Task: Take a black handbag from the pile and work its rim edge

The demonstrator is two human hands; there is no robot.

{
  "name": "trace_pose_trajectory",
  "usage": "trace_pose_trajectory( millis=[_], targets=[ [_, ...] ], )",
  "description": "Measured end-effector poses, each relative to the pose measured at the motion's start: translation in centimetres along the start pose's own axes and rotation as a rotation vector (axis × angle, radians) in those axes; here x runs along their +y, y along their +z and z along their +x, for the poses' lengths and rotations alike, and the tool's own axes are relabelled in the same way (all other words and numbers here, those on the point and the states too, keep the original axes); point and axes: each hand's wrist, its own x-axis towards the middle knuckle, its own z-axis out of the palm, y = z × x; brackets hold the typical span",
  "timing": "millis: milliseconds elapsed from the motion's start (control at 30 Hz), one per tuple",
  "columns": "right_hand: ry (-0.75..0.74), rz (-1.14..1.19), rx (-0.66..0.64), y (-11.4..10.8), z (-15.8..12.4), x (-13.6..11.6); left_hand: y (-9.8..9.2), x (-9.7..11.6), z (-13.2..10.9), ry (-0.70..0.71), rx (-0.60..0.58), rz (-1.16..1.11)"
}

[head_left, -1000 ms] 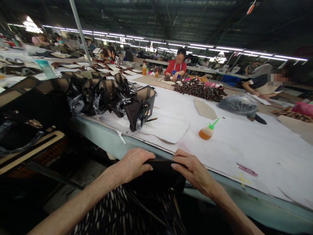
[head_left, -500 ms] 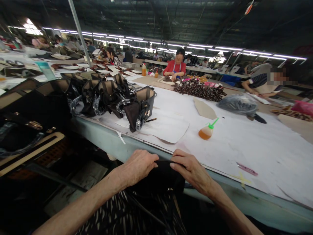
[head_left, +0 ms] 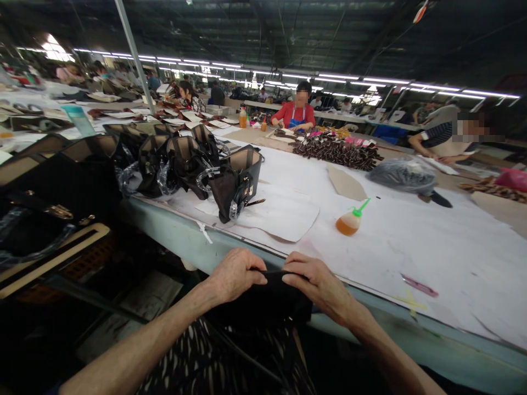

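A black handbag (head_left: 263, 302) rests at my lap, in front of the table edge, its lower part lost in shadow. My left hand (head_left: 236, 274) pinches its top edge between thumb and fingers. A short way to the right, my right hand (head_left: 315, 282) grips the same edge, thumb toward me and fingers over the far side. A stretch of the dark rim shows between the two thumbs. On the table beyond stands a finished-looking black handbag (head_left: 239, 186) with gold fittings and plastic-wrapped handles, beside several similar ones.
A squeeze bottle (head_left: 349, 222) of amber liquid with a green nozzle stands on the white-covered table (head_left: 391, 241). A pink cutter (head_left: 420, 285) lies near the front edge. Dark strips (head_left: 335, 148) are heaped farther back, before a person in red (head_left: 302, 112). Another person (head_left: 440, 137) works at right.
My right hand has shifted slightly left along the bag's edge, closer to my left hand. Both hands keep their pinch on it. The person in red has moved their arms.
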Motion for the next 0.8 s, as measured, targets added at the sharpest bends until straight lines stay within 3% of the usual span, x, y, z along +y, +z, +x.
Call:
trace_pose_trajectory(
  millis=[233, 400, 500, 667, 800],
  targets=[
    [-0.007, 0.08, -0.004, 0.0, 0.5, 0.3, 0.0, -1.0, 0.6, -0.026, -0.044, -0.157],
    [-0.024, -0.21, 0.019, 0.3, 1.0, -0.8, 0.2, -1.1, 0.9, 0.0, -0.046, -0.176],
    [0.004, -0.283, -0.081, 0.5, 1.4, -1.6, -0.1, -1.0, 0.6, 0.037, -0.07, -0.129],
    [0.122, -0.305, -0.102, 0.5, 1.9, -1.3, -1.4, -1.9, -2.0, -0.116, 0.087, 0.029],
    [0.136, -0.305, -0.073, 0.4, 1.9, -0.8, -1.4, -3.2, -3.7, -0.221, 0.132, -0.104]
  ],
)
